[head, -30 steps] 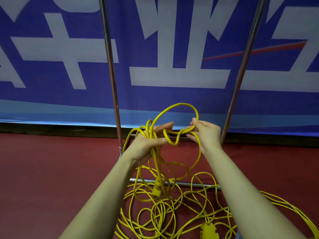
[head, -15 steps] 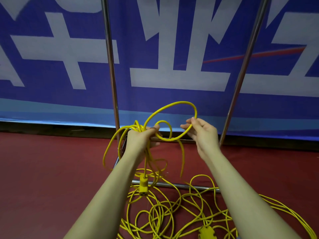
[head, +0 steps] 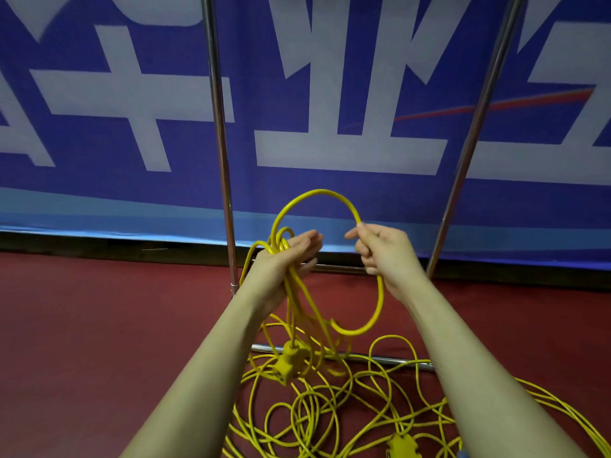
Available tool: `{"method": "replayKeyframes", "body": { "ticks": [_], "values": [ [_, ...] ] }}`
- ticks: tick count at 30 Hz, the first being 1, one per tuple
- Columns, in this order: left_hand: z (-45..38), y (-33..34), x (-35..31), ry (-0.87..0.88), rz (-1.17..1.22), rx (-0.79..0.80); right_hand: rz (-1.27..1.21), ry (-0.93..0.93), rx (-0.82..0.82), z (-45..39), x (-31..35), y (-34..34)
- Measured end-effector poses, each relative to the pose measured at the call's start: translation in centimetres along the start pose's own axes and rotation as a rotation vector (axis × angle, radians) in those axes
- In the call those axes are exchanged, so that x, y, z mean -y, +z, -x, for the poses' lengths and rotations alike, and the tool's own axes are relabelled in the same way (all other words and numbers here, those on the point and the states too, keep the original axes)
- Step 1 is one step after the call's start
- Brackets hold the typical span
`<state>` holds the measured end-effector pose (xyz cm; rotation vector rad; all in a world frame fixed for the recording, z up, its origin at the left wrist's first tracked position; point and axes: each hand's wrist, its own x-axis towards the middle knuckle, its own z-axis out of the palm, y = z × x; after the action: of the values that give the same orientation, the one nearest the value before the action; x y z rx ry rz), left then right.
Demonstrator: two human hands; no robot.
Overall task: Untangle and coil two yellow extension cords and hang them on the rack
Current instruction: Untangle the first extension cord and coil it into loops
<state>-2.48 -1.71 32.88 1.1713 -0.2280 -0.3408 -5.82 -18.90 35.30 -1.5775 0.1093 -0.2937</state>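
Note:
My left hand (head: pixel 287 259) holds several coiled loops of a yellow extension cord (head: pixel 317 193) in its palm, fingers stretched out over them. My right hand (head: pixel 380 252) pinches the same cord, which arches from hand to hand and curves down below the right hand. A yellow socket block (head: pixel 287 361) dangles under the left hand. A tangled heap of yellow cord (head: pixel 317 414) lies on the red floor below, with another yellow plug block (head: pixel 401 446) near the bottom edge. The metal rack (head: pixel 220 127) stands just beyond my hands.
The rack's right upright (head: pixel 476 127) and its low floor bars (head: pixel 380 358) frame the space in front. A blue and white banner (head: pixel 330 94) covers the wall behind. More cord strands run off to the lower right (head: pixel 562 414).
My hands have drawn apart and the small twisted loop between them has opened into one wide arch. The socket block under the left hand has swung right.

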Motion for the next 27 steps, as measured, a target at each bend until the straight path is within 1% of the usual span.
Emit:
{"method": "replayKeyframes", "body": {
  "ticks": [2,5,7,9,11,13,15,18,20,23,25,27],
  "values": [
    [0.1,0.4,-0.6,-0.027,0.081,0.011,0.107,0.010,0.010,-0.2,-0.6,-0.3],
    [0.1,0.8,-0.9,-0.089,0.097,-0.037,0.142,-0.005,-0.034,-0.3,-1.2,-0.7],
    [0.0,1.0,-0.9,-0.088,0.076,-0.044,0.191,-0.026,-0.006,-0.2,-1.4,-0.9],
    [0.0,1.3,-0.6,-0.082,0.062,-0.061,0.208,-0.035,0.079,0.1,-1.4,-1.0],
    [0.0,1.6,0.0,-0.081,0.097,-0.088,0.149,-0.009,0.165,0.3,-1.2,-1.0],
    [-0.1,1.9,0.4,-0.067,0.087,-0.067,0.104,0.029,0.260,0.6,-1.0,-0.8],
    [-0.1,2.2,0.5,-0.042,0.078,-0.029,0.123,0.063,0.358,1.0,-1.0,-0.2],
    [-0.1,2.4,0.1,0.013,0.100,-0.081,0.082,0.096,0.431,1.2,-1.3,1.0],
    [-0.1,2.4,-0.4,0.042,0.137,-0.142,0.037,0.105,0.431,1.2,-1.6,1.4],
    [-0.6,0.9,-1.5,0.084,0.271,-0.269,0.091,0.109,0.404,1.3,-2.6,0.6],
    [-1.0,-0.2,-2.0,0.098,0.334,-0.325,0.100,0.098,0.336,1.2,-3.4,-0.5],
    [-1.0,-0.6,-2.0,0.089,0.341,-0.341,0.087,0.091,0.218,1.1,-4.0,-1.2]
  ]
}}
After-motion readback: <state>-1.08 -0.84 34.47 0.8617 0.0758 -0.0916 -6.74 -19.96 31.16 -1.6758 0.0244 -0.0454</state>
